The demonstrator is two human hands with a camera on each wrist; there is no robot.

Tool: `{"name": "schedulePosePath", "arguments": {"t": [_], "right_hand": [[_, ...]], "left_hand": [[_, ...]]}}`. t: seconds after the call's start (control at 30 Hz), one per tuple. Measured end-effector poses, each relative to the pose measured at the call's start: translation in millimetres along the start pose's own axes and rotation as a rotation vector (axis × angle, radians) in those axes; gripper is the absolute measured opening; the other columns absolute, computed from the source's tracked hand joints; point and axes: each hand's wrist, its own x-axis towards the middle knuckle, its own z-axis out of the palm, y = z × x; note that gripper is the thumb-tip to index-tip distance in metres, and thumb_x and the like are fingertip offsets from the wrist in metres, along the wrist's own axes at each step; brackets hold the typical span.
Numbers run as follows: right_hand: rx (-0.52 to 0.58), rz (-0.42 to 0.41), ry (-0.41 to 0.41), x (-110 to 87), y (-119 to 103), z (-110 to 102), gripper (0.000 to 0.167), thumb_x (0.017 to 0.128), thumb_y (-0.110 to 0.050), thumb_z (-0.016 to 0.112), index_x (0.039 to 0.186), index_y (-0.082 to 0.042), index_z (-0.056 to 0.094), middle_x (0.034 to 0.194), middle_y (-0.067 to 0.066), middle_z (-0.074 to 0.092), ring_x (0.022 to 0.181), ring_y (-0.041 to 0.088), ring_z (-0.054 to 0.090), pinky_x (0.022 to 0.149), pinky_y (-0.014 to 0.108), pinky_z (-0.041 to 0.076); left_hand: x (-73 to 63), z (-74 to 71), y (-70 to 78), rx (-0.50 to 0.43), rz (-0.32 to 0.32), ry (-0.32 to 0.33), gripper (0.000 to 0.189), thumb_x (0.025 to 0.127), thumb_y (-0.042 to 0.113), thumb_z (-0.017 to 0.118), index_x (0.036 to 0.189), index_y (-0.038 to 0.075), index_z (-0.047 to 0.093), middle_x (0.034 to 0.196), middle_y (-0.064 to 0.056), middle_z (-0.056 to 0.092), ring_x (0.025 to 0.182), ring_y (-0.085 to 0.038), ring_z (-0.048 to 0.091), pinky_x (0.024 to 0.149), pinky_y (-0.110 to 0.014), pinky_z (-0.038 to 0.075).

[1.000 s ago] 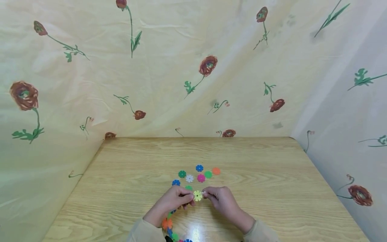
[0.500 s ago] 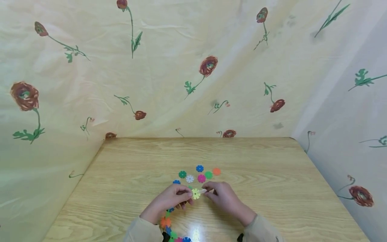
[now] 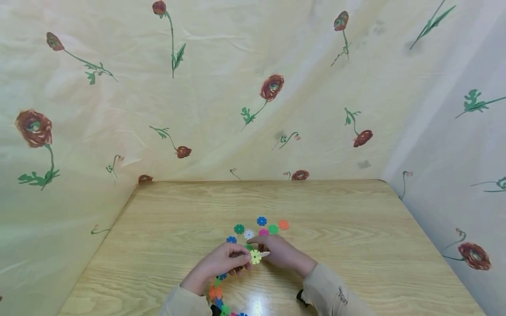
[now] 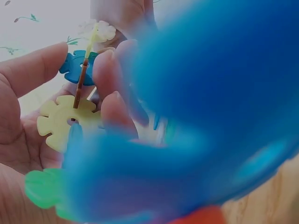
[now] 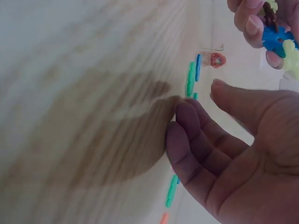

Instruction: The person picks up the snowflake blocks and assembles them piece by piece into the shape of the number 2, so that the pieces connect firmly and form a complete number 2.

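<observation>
My left hand [image 3: 226, 263] pinches a chain of slotted plastic snowflake discs. At its far end are a yellow disc [image 3: 255, 257] and a white disc [image 3: 265, 254] that sticks out to the right. In the left wrist view, a blue disc [image 4: 77, 67] lies between thumb and fingertips, and a large blurred blue disc [image 4: 224, 74] covers much of the picture. The chain hangs down past the wrist, with an orange disc [image 3: 215, 292] in it. My right hand [image 5: 238, 144] holds nothing; its fingers bend gently, tips at the tabletop, near a green disc [image 5: 190, 79].
On the wooden table [image 3: 336, 210], loose discs lie beyond the hands: dark green [image 3: 239, 229], white [image 3: 248, 234], blue [image 3: 262, 220], pink [image 3: 263, 232], light green [image 3: 273, 229] and orange [image 3: 283, 224]. A flower-patterned cloth [image 3: 213, 96] surrounds the table at the back and sides.
My right hand has let go of the white disc at the chain's end and moved left and forward, down to the loose discs. The left hand still holds the chain in nearly the same place.
</observation>
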Motion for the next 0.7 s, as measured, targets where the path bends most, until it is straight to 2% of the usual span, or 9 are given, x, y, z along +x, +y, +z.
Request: {"name": "schedulePosePath", "arguments": {"t": [0.1, 0.2, 0.3, 0.4, 0.53, 0.63, 0.7], "right_hand": [[-0.062, -0.057, -0.045, 2.5, 0.1, 0.1, 0.052, 0.088, 0.006, 0.065, 0.134, -0.017, 0.06, 0.103, -0.003, 0.067, 0.091, 0.01, 0.061, 0.079, 0.027, 0.051], [-0.113, -0.117, -0.056, 4.5, 2.1, 0.5, 0.046, 0.092, -0.002, 0.064, 0.133, -0.022, 0.061, 0.11, -0.005, 0.069, 0.096, 0.008, 0.062, 0.083, 0.028, 0.051], [-0.153, -0.151, -0.039, 5.9, 4.7, 2.3, 0.035, 0.093, -0.01, 0.066, 0.126, -0.023, 0.066, 0.104, -0.008, 0.069, 0.091, 0.005, 0.062, 0.081, 0.027, 0.051], [-0.188, -0.152, -0.001, 6.9, 6.1, 4.8, 0.025, 0.091, -0.014, 0.07, 0.114, -0.022, 0.068, 0.097, -0.012, 0.067, 0.084, 0.002, 0.059, 0.076, 0.025, 0.05], [-0.222, -0.118, 0.046, 5.7, 5.1, 6.5, 0.018, 0.087, -0.017, 0.075, 0.103, -0.019, 0.066, 0.087, -0.01, 0.063, 0.075, 0.004, 0.055, 0.068, 0.025, 0.048], [-0.224, -0.1, 0.062, 3.8, 4.9, 6.3, 0.027, 0.086, -0.02, 0.076, 0.11, -0.015, 0.064, 0.086, -0.007, 0.064, 0.073, 0.005, 0.055, 0.064, 0.025, 0.047], [-0.222, -0.117, 0.063, 3.1, 5.4, 6.2, 0.032, 0.088, -0.02, 0.074, 0.117, -0.014, 0.062, 0.09, -0.006, 0.065, 0.074, 0.006, 0.056, 0.065, 0.026, 0.048]], "left_hand": [[-0.3, 0.3, -0.1, -0.004, -0.001, 0.0, 0.024, 0.1, 0.024, 0.056, 0.102, 0.005, 0.07, 0.091, -0.011, 0.071, 0.066, -0.014, 0.059, 0.058, -0.025, 0.046], [-0.3, -0.1, -0.2, -0.007, -0.003, 0.004, 0.022, 0.1, 0.022, 0.057, 0.101, 0.004, 0.069, 0.091, -0.013, 0.071, 0.065, -0.015, 0.059, 0.057, -0.026, 0.045], [-0.5, -0.3, 0.2, -0.009, -0.003, 0.003, 0.022, 0.1, 0.021, 0.056, 0.102, 0.003, 0.068, 0.091, -0.013, 0.071, 0.065, -0.015, 0.058, 0.057, -0.026, 0.045], [-0.3, -1.1, 0.6, -0.015, 0.003, -0.006, 0.022, 0.101, 0.021, 0.056, 0.103, 0.003, 0.067, 0.092, -0.014, 0.071, 0.065, -0.016, 0.058, 0.057, -0.026, 0.044], [-0.2, -1.6, 1.5, -0.026, 0.004, -0.006, 0.021, 0.1, 0.02, 0.056, 0.104, 0.002, 0.067, 0.092, -0.014, 0.07, 0.065, -0.015, 0.058, 0.057, -0.025, 0.044], [-0.9, -1.6, 1.5, -0.032, -0.002, 0.002, 0.02, 0.099, 0.019, 0.058, 0.106, 0.002, 0.067, 0.093, -0.014, 0.07, 0.065, -0.015, 0.059, 0.058, -0.025, 0.045], [-1.2, -1.8, 0.8, -0.035, -0.002, 0.006, 0.02, 0.099, 0.019, 0.059, 0.106, 0.002, 0.067, 0.094, -0.013, 0.07, 0.066, -0.015, 0.06, 0.058, -0.025, 0.046]]}}
